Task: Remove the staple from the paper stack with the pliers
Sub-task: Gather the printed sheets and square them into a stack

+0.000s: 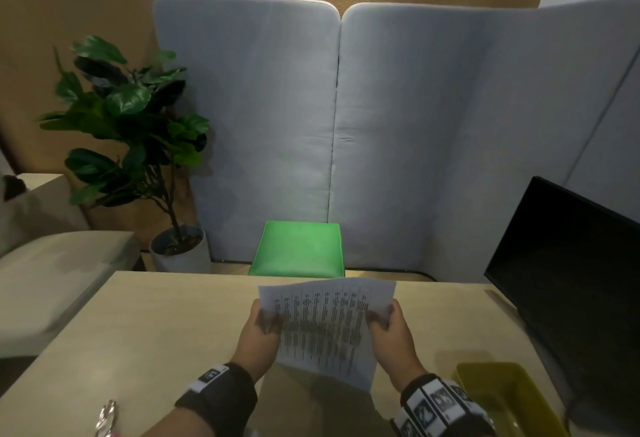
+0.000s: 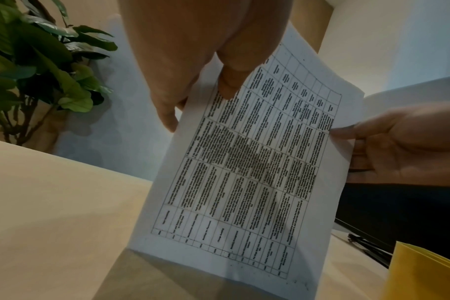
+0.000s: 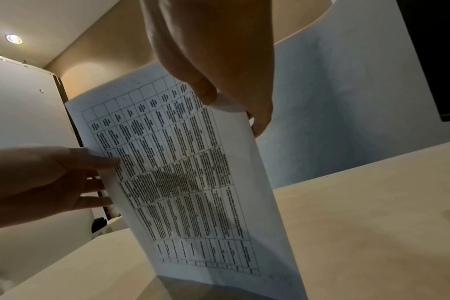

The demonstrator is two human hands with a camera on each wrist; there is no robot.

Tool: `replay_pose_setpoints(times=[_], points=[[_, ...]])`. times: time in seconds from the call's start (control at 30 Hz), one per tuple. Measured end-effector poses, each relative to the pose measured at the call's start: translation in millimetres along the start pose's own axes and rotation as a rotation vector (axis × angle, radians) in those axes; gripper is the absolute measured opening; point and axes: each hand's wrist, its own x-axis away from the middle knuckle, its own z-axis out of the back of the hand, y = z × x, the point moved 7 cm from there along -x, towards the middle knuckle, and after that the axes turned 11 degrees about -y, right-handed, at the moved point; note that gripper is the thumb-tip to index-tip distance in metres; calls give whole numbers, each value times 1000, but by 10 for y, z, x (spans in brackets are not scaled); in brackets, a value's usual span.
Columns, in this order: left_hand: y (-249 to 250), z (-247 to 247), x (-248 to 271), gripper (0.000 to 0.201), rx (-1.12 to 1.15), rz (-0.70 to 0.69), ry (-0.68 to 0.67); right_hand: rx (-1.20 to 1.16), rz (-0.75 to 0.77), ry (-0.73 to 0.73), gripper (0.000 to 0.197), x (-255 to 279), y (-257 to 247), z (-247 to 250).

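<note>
Head view, both hands gripping paper stack (image 1: 325, 326)

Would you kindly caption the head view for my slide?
Both hands hold a printed paper stack upright above the table.

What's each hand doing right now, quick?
Left hand: grips the left edge of the paper stack, thumb on top.
Right hand: grips its right edge, same way.
</note>
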Motion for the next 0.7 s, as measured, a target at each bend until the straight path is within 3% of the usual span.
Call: replay_pose_setpoints(times=[0.4,0.7], points=[[62,-58,-109,18,-42,10,-5,13,12,-4,24,-81,-78,5],[68,-62,-96,20,-73,12,-11,41,-11,2,17,-72,-48,13]])
